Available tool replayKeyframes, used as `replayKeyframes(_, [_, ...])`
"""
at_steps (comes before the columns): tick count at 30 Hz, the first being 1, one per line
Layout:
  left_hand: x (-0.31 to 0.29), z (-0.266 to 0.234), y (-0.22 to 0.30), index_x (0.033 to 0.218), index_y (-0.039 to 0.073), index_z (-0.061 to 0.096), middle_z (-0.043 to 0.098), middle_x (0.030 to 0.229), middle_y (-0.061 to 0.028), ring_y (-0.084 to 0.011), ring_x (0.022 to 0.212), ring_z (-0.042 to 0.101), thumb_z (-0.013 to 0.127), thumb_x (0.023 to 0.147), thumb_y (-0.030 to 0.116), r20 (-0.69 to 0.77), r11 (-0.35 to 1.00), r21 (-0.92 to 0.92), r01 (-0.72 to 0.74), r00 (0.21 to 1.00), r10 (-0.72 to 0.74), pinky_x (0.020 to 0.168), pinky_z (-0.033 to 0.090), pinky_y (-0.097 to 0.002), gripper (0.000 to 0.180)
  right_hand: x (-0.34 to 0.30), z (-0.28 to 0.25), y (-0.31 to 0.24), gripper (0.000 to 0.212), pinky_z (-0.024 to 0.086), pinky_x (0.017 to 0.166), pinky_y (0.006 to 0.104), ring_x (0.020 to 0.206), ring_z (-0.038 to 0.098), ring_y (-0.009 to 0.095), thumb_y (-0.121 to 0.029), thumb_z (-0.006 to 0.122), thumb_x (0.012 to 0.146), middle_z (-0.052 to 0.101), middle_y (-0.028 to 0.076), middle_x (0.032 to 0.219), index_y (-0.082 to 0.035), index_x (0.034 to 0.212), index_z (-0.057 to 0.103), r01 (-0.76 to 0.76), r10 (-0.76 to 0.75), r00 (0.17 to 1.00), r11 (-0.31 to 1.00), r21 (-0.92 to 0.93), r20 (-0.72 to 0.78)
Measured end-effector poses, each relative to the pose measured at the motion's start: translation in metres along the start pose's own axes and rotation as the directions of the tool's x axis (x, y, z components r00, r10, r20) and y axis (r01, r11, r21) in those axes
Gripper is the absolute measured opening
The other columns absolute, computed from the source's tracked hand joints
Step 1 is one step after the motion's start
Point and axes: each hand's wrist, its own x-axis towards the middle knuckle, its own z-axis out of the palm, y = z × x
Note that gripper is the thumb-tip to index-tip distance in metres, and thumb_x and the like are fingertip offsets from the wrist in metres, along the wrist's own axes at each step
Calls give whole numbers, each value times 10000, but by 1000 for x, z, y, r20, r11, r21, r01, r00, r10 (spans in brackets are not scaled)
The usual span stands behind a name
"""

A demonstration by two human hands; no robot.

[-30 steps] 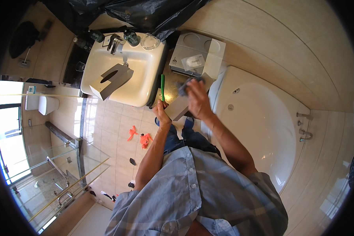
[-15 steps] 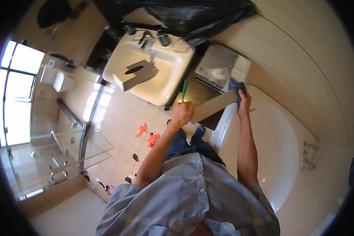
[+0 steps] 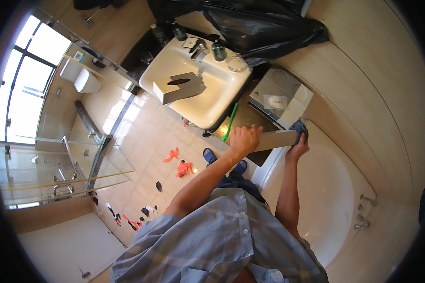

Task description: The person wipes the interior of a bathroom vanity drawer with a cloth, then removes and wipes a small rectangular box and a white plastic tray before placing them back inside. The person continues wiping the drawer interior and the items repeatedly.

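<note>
A long flat grey panel (image 3: 277,140) is spanning between the two hands, lying roughly level just in front of the person's chest and over the near rim of the white bathtub (image 3: 326,188). The left hand (image 3: 243,140) is closing its fingers over the panel's left end, gripping it. The right hand (image 3: 298,145) is pressing a dark blue cloth (image 3: 299,128) against the panel's right end, its fingers curling around the cloth.

A green stick-like tool (image 3: 230,122) is sticking up just beyond the left hand; whether that hand is holding it too, I cannot tell. Behind both hands a dark counter (image 3: 243,123) is carrying a square glass-topped box (image 3: 281,98) with a small white rectangular packet (image 3: 275,101) lying in it. Further out past the left hand, a white washbasin (image 3: 212,89) is holding an angular grey bracket-shaped piece (image 3: 179,87), with small dark bottles (image 3: 218,52) and a round clear dish (image 3: 237,62) along its back edge. A black plastic bag (image 3: 259,26) is draping over the wall beyond that.

Below the left forearm, blue slippers (image 3: 210,155) are showing on the tiled floor (image 3: 146,141), with orange scraps (image 3: 179,165) scattered to the left of them. Far left, a glass shower screen (image 3: 56,170) is standing.
</note>
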Motion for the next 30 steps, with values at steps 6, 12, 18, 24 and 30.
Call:
replayKeyframes(6, [-8, 27, 50, 814, 36, 635, 684, 749, -198, -411, 673, 676, 465, 995, 377, 77, 991, -74, -113, 990, 118, 584, 528, -514, 422, -29, -2, -1, 296, 502, 848, 317, 932, 634, 191, -187, 576, 960, 681, 92, 1067, 39, 1131, 664, -3, 2, 999, 1000, -4, -43])
replayKeyframes(12, [-30, 47, 59, 759, 37, 647, 666, 686, -184, -392, 631, 660, 505, 980, 361, 159, 940, -135, -313, 930, 332, 585, 526, -495, 418, -52, -17, -2, 298, 504, 858, 324, 962, 632, 216, -160, 539, 970, 655, 116, 1110, 43, 1177, 608, -16, 17, 996, 1000, 11, -92])
replayKeyframes(18, [-14, 18, 47, 729, 43, 616, 649, 677, -160, -380, 613, 635, 575, 941, 313, 21, 817, -303, -491, 853, 521, 559, 508, -469, 346, -80, 1, -66, 327, 509, 826, 326, 912, 638, 210, -213, 583, 959, 669, 119, 1054, 51, 1148, 611, 105, -114, 988, 991, -83, -109])
replayKeyframes(24, [-2, 14, -1, 692, 45, 537, 565, 661, -166, -400, 623, 563, 545, 938, 239, -156, 649, -549, -527, 828, 539, 559, 435, -482, 314, -118, 24, -95, 309, 498, 839, 391, 946, 642, 327, -172, 642, 910, 664, 182, 1062, 18, 1153, 622, 590, -445, 803, 688, -422, 396])
replayKeyframes(30, [-34, 35, -22, 812, 30, 595, 571, 666, -160, -329, 549, 521, 404, 1015, 308, -207, 765, -629, -138, 978, 6, 520, 390, -438, 394, -139, 70, -101, 355, 411, 947, 473, 1077, 579, 385, -238, 640, 895, 617, 202, 1147, 14, 1144, 620, 736, -368, 639, 548, -397, 676])
